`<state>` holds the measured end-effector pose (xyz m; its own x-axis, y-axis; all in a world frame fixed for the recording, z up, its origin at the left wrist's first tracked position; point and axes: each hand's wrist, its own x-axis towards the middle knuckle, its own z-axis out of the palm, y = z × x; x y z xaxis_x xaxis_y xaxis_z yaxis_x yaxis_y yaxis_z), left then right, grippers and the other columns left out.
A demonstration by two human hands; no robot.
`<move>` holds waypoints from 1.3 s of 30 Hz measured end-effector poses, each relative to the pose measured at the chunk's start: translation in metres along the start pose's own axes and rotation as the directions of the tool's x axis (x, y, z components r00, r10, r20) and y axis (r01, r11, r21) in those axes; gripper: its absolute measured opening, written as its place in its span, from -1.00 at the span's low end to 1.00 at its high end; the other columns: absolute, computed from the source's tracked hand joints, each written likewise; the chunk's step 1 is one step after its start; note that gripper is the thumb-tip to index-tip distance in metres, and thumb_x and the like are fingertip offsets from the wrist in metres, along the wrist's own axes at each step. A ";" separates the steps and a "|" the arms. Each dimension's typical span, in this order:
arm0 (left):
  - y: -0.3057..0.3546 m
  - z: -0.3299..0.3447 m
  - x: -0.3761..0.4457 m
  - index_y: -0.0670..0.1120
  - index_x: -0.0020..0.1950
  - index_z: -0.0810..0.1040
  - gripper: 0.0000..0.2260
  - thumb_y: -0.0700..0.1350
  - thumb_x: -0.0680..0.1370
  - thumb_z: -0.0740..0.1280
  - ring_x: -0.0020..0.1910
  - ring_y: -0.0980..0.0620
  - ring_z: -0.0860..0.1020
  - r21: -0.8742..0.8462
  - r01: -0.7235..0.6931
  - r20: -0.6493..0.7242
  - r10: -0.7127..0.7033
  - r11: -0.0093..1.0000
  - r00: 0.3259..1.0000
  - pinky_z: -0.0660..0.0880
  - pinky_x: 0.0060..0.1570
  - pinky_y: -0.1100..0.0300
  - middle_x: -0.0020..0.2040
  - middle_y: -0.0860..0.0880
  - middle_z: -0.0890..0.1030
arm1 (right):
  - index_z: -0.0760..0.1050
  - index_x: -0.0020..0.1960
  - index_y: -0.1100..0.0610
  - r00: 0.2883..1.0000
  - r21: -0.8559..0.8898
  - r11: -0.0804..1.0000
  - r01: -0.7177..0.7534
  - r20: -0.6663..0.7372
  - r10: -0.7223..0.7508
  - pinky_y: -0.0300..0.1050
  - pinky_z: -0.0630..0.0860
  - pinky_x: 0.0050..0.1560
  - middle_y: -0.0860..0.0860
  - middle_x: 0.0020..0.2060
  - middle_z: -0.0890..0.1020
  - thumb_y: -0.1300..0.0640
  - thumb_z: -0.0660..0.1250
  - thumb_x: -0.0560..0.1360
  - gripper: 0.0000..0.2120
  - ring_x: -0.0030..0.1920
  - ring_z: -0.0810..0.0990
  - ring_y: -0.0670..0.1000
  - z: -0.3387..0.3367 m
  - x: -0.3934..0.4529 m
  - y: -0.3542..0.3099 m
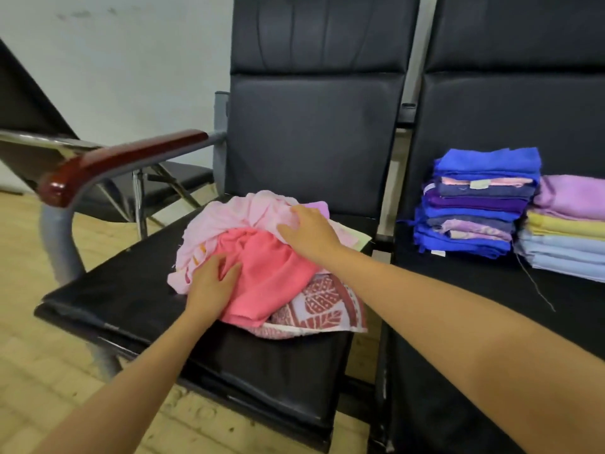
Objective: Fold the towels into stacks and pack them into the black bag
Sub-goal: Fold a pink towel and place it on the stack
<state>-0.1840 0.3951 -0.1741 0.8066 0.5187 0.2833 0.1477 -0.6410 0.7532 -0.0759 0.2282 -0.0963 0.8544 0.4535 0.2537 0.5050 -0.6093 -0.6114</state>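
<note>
A loose heap of unfolded towels sits on the black padded seat [137,299] of a chair with a glossy reddish-brown armrest [124,160]. Taking that seat as the landmark: at the heap's far side lies a crumpled pale pink towel [229,217], soft and bunched into rounded folds; over the middle drapes a coral pink towel [271,267] with a fine, plush nap; toward the seat's near edge a red-and-white patterned towel [324,309] pokes out, printed with leaf shapes and dots.

The left hand [211,283] lies on the heap where pale and coral cloth meet, fingers spread and pressing flat, not curled round anything. The right hand [307,231] rests on the far side of the heap with fingers bent down into the pale pink cloth; whether it actually grips a fold cannot be told.

To the right of that seat, on the neighbouring black seat [491,290], stand two folded stacks touching side by side: a blue and purple stack [474,204] with squared, slightly ragged edges, and a pastel stack [566,231] of lilac, yellow and light blue layers.
</note>
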 end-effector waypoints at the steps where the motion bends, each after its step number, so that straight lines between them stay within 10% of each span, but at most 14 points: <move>1: 0.000 0.000 0.000 -0.11 0.14 0.53 -0.80 -0.04 0.60 0.26 0.01 0.00 0.49 -0.032 -0.002 -0.008 0.002 0.999 1.000 0.33 0.01 0.14 0.02 -0.01 0.55 | 0.35 0.41 0.14 1.000 -0.024 1.000 -0.005 -0.026 0.005 0.02 0.41 0.23 0.13 0.25 0.48 -0.07 0.30 0.51 -0.46 0.29 0.42 0.15 0.006 0.007 -0.002; 7: 0.006 0.001 -0.002 -0.17 0.19 0.55 -0.75 -0.12 0.63 0.15 0.12 0.00 0.49 -0.314 0.121 -0.185 -0.185 0.942 0.965 0.36 0.09 0.17 0.10 -0.01 0.56 | 0.41 0.39 0.01 0.974 -0.114 0.987 0.116 -0.180 -0.135 0.03 0.36 0.20 0.06 0.27 0.46 -0.11 0.26 0.56 -0.56 0.31 0.36 0.13 0.015 0.051 -0.031; 16: 0.003 0.005 0.011 -0.05 -0.24 0.50 -0.69 -0.04 0.65 0.14 -0.19 0.17 0.46 -0.624 0.151 -0.261 -0.387 0.767 0.885 0.41 -0.06 0.22 -0.23 0.08 0.52 | 0.23 0.49 -0.04 0.959 -0.369 0.911 0.187 0.269 -0.087 0.11 0.24 0.35 0.17 0.43 0.22 -0.23 0.14 0.57 -0.45 0.37 0.24 0.21 0.064 0.076 -0.034; 24: 0.000 0.009 0.015 -0.18 -0.11 0.59 -0.74 -0.10 0.62 0.18 -0.12 0.12 0.45 -0.670 0.148 -0.261 -0.418 0.727 0.870 0.44 0.04 0.13 -0.21 0.08 0.48 | 0.52 -0.25 0.21 0.969 0.209 0.971 -0.116 0.240 0.064 -0.47 0.36 -0.40 -0.10 -0.44 0.57 0.04 0.21 0.56 -0.68 -0.37 0.54 -0.21 0.050 0.074 0.001; 27: 0.002 0.008 0.013 -0.12 -0.25 0.49 -0.72 -0.12 0.62 0.16 -0.19 0.10 0.42 -0.659 0.135 -0.267 -0.398 0.740 0.878 0.42 -0.04 0.10 -0.26 0.01 0.46 | 0.49 -0.30 0.20 0.959 0.610 0.740 -0.283 0.165 0.230 -0.29 0.42 -0.21 -0.03 -0.41 0.52 0.10 0.26 0.57 -0.70 -0.28 0.52 -0.06 0.007 0.082 -0.021; 30: 0.005 0.006 0.011 -0.13 0.05 0.59 -0.75 -0.06 0.64 0.16 0.03 0.03 0.50 -0.614 0.185 -0.220 -0.391 0.768 0.894 0.43 0.14 0.08 -0.02 -0.05 0.58 | 0.55 -0.18 0.18 0.956 0.874 0.448 -0.190 0.059 0.289 -0.05 0.56 0.03 0.10 -0.25 0.61 0.04 0.33 0.55 -0.77 -0.19 0.59 0.06 -0.062 0.072 -0.048; 34: 0.005 0.007 0.011 -0.26 0.11 0.53 -0.66 -0.01 0.61 0.15 0.26 -0.21 0.47 -0.558 0.313 -0.085 -0.428 0.769 0.900 0.39 0.25 -0.10 0.27 -0.17 0.51 | 0.53 0.20 0.28 0.954 0.983 0.143 -0.112 0.066 0.293 0.10 0.50 0.24 0.24 0.12 0.63 -0.06 0.33 0.52 -0.56 0.15 0.60 0.22 -0.133 0.064 -0.074; 39: 0.027 0.002 0.028 -0.11 0.31 0.47 -0.54 0.13 0.54 0.13 0.19 -0.22 0.48 -0.492 0.458 -0.025 -0.538 0.740 0.843 0.41 0.22 -0.13 0.25 -0.17 0.52 | 0.50 0.03 0.27 0.965 0.999 0.040 0.031 -0.040 0.259 0.00 0.45 0.19 0.22 -0.02 0.61 -0.09 0.09 0.65 -0.57 0.03 0.57 0.16 -0.235 0.025 -0.088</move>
<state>-0.1567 0.3913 -0.1472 0.5857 0.7962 -0.1515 0.1972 0.0413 0.9795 -0.0701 0.1407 0.1404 0.9601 0.2540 0.1170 -0.0758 0.6394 -0.7652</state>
